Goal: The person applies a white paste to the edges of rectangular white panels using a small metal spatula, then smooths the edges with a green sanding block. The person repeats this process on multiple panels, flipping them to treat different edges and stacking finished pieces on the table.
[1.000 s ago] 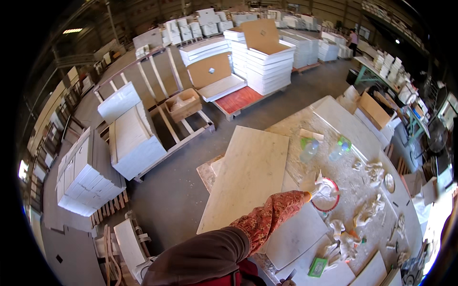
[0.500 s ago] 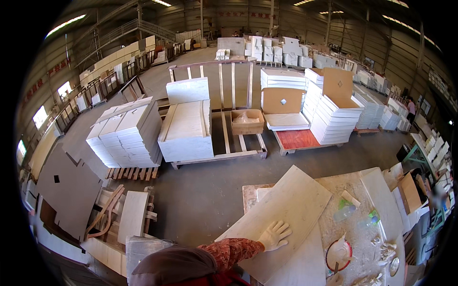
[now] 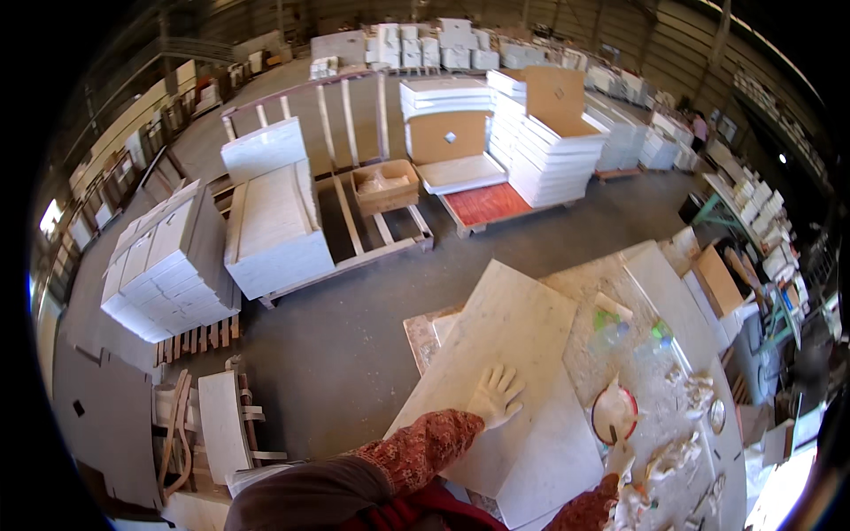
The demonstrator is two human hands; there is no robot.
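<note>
My left hand (image 3: pixel 496 396), in a white knitted glove, rests flat with its fingers spread on a pale stone slab (image 3: pixel 509 332). This slab lies crosswise over another pale slab (image 3: pixel 562 460) on the dusty worktable. At the lower right my right sleeve reaches forward, and my right hand (image 3: pixel 622 458) is at the near side of a red-rimmed bowl (image 3: pixel 614 409) of whitish paste. A thin dark handle (image 3: pixel 613 433) stands at the bowl's near rim, close to that hand. The right fingers are too small and blurred to show whether they grip it.
Crumpled whitish gloves or rags (image 3: pixel 673 458), a round metal lid (image 3: pixel 717 414) and clear plastic bottles (image 3: pixel 611 334) lie on the worktable (image 3: pixel 567 281). Beyond the aisle stand stacked white boxes (image 3: pixel 549 164), a slab crate (image 3: pixel 279 257) and an open carton (image 3: pixel 385 186). A pallet with boards stands left.
The view has swung, shifting the scene leftward and up. My right sleeve and hand have come in at the lower right beside the bowl. My left hand stays spread on the upper slab.
</note>
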